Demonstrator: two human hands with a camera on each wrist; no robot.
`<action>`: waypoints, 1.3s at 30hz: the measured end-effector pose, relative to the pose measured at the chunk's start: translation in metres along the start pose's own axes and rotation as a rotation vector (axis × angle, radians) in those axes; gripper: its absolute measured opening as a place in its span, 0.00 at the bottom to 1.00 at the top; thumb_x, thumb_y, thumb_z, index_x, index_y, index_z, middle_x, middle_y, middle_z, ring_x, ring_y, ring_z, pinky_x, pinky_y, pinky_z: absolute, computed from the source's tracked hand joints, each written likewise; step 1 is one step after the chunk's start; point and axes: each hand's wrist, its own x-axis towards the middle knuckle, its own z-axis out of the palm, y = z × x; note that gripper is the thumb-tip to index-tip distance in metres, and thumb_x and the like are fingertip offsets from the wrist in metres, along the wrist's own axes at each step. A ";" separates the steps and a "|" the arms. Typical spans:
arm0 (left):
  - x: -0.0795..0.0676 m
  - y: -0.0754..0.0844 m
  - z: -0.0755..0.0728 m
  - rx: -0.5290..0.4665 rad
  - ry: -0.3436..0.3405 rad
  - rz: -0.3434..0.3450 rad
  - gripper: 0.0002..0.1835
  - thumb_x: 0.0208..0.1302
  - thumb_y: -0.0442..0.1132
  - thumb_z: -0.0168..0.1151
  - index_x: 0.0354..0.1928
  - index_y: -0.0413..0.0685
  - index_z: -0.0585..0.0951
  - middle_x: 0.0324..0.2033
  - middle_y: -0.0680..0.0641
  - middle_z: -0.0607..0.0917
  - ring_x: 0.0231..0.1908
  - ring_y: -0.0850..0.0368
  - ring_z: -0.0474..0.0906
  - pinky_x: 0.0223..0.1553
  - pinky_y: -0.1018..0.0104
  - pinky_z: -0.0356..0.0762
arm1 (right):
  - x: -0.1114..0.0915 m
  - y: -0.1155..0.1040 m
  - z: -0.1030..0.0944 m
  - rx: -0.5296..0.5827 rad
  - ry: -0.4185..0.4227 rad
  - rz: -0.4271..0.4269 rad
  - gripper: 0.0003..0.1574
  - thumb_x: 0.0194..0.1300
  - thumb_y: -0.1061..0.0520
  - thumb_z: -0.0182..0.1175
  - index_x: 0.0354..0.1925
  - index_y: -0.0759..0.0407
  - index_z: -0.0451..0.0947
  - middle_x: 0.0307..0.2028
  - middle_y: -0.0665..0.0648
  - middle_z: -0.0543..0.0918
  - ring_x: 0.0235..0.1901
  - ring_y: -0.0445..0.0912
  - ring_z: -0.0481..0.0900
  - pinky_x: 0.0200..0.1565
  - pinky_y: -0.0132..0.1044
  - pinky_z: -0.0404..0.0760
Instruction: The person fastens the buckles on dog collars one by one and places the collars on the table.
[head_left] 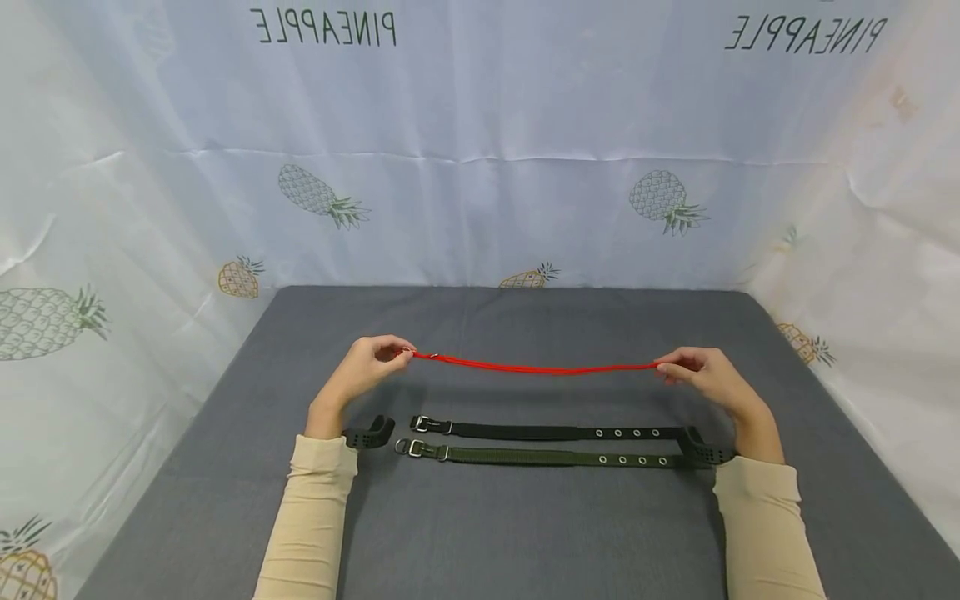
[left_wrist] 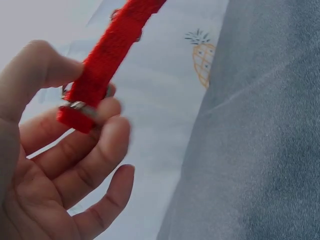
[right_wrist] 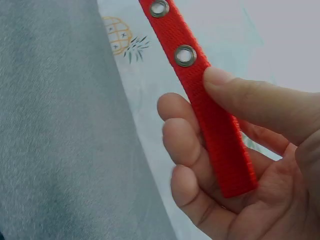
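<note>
A red webbing collar (head_left: 525, 368) is stretched sideways between the two hands, edge-on in the head view and sagging slightly. At its buckle end, my left hand (head_left: 372, 360) pinches it between thumb and fingers; the metal buckle (left_wrist: 77, 106) shows in the left wrist view. My right hand (head_left: 697, 373) pinches the plain tail end, close to the metal eyelets (right_wrist: 185, 55). Nearer the body, a black collar (head_left: 517, 432) and a dark green collar (head_left: 517, 456) lie side by side on the table, buckles at the left; the right wrist strap hides their right ends.
Grey cloth covers the table (head_left: 525, 533). A white curtain (head_left: 480, 225) printed with pineapples stands behind it and along both sides. Dark camera straps (head_left: 371, 433) sit at both wrists, above the table.
</note>
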 end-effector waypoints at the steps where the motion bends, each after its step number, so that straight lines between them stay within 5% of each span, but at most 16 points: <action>1: 0.000 0.000 0.000 -0.010 0.008 -0.004 0.10 0.67 0.38 0.59 0.45 0.41 0.83 0.37 0.33 0.85 0.35 0.43 0.80 0.37 0.69 0.76 | 0.000 -0.001 0.000 0.006 0.012 -0.005 0.16 0.67 0.59 0.60 0.43 0.75 0.79 0.24 0.43 0.84 0.27 0.39 0.81 0.32 0.32 0.80; 13: 0.002 0.023 0.002 0.031 0.180 0.042 0.12 0.69 0.42 0.58 0.44 0.41 0.83 0.29 0.43 0.83 0.26 0.65 0.71 0.29 0.71 0.68 | 0.002 -0.027 -0.001 0.088 0.152 -0.009 0.19 0.64 0.59 0.63 0.48 0.74 0.79 0.23 0.33 0.84 0.24 0.33 0.83 0.32 0.25 0.80; 20: 0.006 0.040 0.011 0.036 0.247 0.167 0.09 0.65 0.36 0.62 0.44 0.40 0.84 0.27 0.39 0.87 0.30 0.53 0.84 0.29 0.74 0.73 | 0.010 -0.052 0.007 0.113 0.198 -0.112 0.15 0.63 0.63 0.63 0.46 0.71 0.79 0.26 0.29 0.82 0.26 0.31 0.81 0.31 0.23 0.77; 28: 0.012 0.053 0.017 0.011 0.264 0.246 0.12 0.61 0.33 0.65 0.48 0.40 0.83 0.35 0.39 0.87 0.35 0.48 0.84 0.39 0.74 0.79 | 0.023 -0.084 0.024 0.119 0.193 -0.194 0.14 0.63 0.66 0.62 0.47 0.71 0.79 0.29 0.36 0.82 0.27 0.29 0.79 0.32 0.22 0.79; 35: 0.017 0.064 0.025 -0.020 0.241 0.321 0.14 0.58 0.32 0.68 0.47 0.38 0.84 0.35 0.39 0.88 0.35 0.48 0.84 0.41 0.67 0.82 | 0.035 -0.109 0.044 0.088 0.189 -0.213 0.14 0.61 0.66 0.63 0.46 0.70 0.81 0.34 0.67 0.85 0.26 0.28 0.76 0.29 0.25 0.77; 39: 0.017 0.071 0.030 -0.022 0.198 0.361 0.13 0.56 0.33 0.69 0.45 0.39 0.85 0.34 0.42 0.87 0.33 0.52 0.83 0.38 0.71 0.79 | 0.039 -0.119 0.054 0.089 0.171 -0.256 0.11 0.59 0.66 0.65 0.43 0.68 0.83 0.30 0.63 0.83 0.23 0.32 0.72 0.26 0.26 0.72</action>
